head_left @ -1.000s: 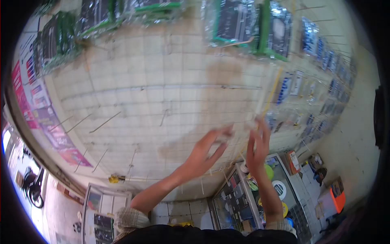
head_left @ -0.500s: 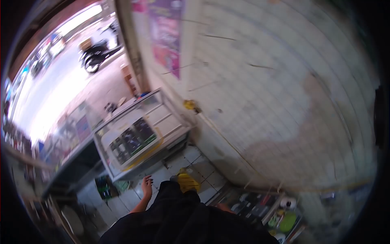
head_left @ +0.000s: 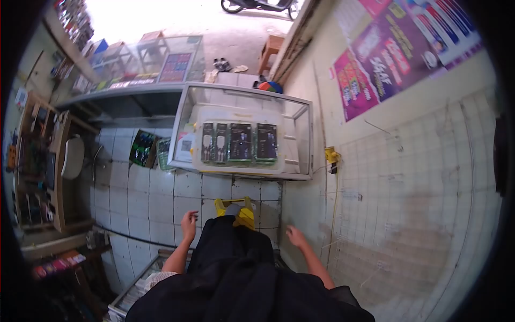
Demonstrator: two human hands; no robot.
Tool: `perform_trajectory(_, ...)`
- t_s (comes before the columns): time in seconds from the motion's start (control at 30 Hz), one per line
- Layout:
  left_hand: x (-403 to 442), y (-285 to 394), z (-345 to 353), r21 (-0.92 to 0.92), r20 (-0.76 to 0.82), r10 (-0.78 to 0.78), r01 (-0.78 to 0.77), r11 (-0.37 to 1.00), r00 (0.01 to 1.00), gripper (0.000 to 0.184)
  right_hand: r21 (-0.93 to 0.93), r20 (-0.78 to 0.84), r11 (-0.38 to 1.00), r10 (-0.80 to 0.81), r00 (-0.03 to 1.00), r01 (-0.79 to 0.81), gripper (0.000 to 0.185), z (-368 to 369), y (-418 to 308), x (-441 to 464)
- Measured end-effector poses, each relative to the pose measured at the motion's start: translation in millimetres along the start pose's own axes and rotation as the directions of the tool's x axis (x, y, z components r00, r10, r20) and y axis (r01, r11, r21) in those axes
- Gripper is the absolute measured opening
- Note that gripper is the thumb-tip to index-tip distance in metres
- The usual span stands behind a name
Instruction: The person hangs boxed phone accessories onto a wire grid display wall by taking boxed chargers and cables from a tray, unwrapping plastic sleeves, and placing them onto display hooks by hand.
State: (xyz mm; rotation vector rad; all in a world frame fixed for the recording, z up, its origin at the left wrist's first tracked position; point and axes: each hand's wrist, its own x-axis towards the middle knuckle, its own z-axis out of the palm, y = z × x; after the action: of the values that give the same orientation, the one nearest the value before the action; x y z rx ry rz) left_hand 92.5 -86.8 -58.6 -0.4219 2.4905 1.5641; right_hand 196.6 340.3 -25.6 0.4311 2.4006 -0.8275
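Observation:
My left hand (head_left: 189, 224) hangs beside my dark clothing, its fingers apart and nothing in them. On the other side my right hand (head_left: 294, 236) is held out near the wall, with loosely bent fingers and no object visible in it. Between the two, a foot (head_left: 233, 210) rests on a yellow plastic stool (head_left: 245, 217). Ahead stands a glass display case (head_left: 298, 177). On its top lies a white tray-like panel (head_left: 240, 117) bearing several dark packaged items (head_left: 240, 142). Neither hand touches the case.
A box of dark green packets (head_left: 143, 148) sits on the tiled floor (head_left: 161, 188) at left, near a white chair (head_left: 73, 156). Another glass counter (head_left: 139, 64) adjoins the case. A wire grid (head_left: 407, 214) covers the right wall, below posters (head_left: 386, 53). A motorbike (head_left: 263, 5) stands outside.
The view has swung left and levelled, so the display case and stool now face me squarely. My right arm, mostly hidden before, is now out at my side.

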Motion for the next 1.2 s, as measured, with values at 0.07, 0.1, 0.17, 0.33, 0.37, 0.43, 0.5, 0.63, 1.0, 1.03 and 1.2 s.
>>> perform_trajectory(0.07, 14.7, 24.4, 11.8, -0.052, 0.009, 0.043, -0.042, 0.998, 0.999, 0.019, 0.021, -0.006, 0.989, -0.144, 0.990, 0.144, 0.033, -33.4, -58.1, 39.0)
perform_trajectory(0.1, 24.1, 43.7, 17.3, -0.099, 0.002, 0.051, -0.050, 0.994, 0.999, 0.018, 0.028, -0.071, 0.969, -0.242, 0.968, 0.244, 0.030, -43.1, -85.7, 56.6)
perform_trajectory(0.17, 47.0, 79.4, 27.9, -0.180, -0.071, 0.156, -0.166, 0.970, 0.985, 0.018, 0.149, -0.153, 0.918, -0.346, 0.926, 0.368, 0.025, -54.8, -143.2, 93.0)
perform_trajectory(0.33, 118.1, 148.2, 50.7, -0.176, -0.210, 0.279, -0.317, 0.932, 0.937, 0.020, 0.247, -0.177, 0.780, -0.547, 0.818, 0.575, 0.022, -53.4, -252.2, 166.7)
perform_trajectory(0.37, 134.3, 153.3, 57.1, -0.194, -0.208, 0.274, -0.314, 0.929, 0.939, 0.022, 0.115, -0.287, 0.721, -0.634, 0.718, 0.683, 0.024, -49.5, -266.4, 189.4)
perform_trajectory(0.43, 169.5, 148.2, 69.5, 0.002, -0.099, 0.376, -0.378, 0.926, 0.921, 0.033, -0.071, -0.371, 0.672, -0.703, 0.606, 0.737, 0.033, -45.6, -292.2, 224.5)
perform_trajectory(0.5, 190.0, 148.8, 83.8, 0.173, -0.080, 0.379, -0.361, 0.916, 0.922, 0.043, -0.193, -0.377, 0.663, -0.730, 0.570, 0.723, 0.042, -43.0, -309.5, 264.3)
perform_trajectory(0.63, 205.7, 157.9, 98.8, 0.426, 0.050, 0.310, -0.301, 0.853, 0.949, 0.076, -0.430, -0.321, 0.677, -0.733, 0.600, 0.597, 0.051, -37.2, -322.3, 321.2)
perform_trajectory(1.0, 209.8, 152.2, 99.5, 0.326, 0.006, 0.287, -0.273, 0.905, 0.958, 0.079, -0.222, -0.262, 0.618, -0.783, 0.565, 0.754, 0.038, -56.3, -332.3, 311.7)
perform_trajectory(1.03, 210.3, 149.0, 98.9, 0.275, -0.049, 0.401, -0.374, 0.886, 0.915, 0.074, -0.220, -0.267, 0.621, -0.780, 0.566, 0.752, 0.038, -63.3, -336.5, 300.7)
perform_trajectory(1.2, 200.2, 158.6, 89.2, -0.145, 0.114, 0.346, -0.329, 0.933, 0.931, 0.058, 0.154, -0.180, 0.701, -0.673, 0.718, 0.696, 0.042, -75.3, -321.9, 255.8)
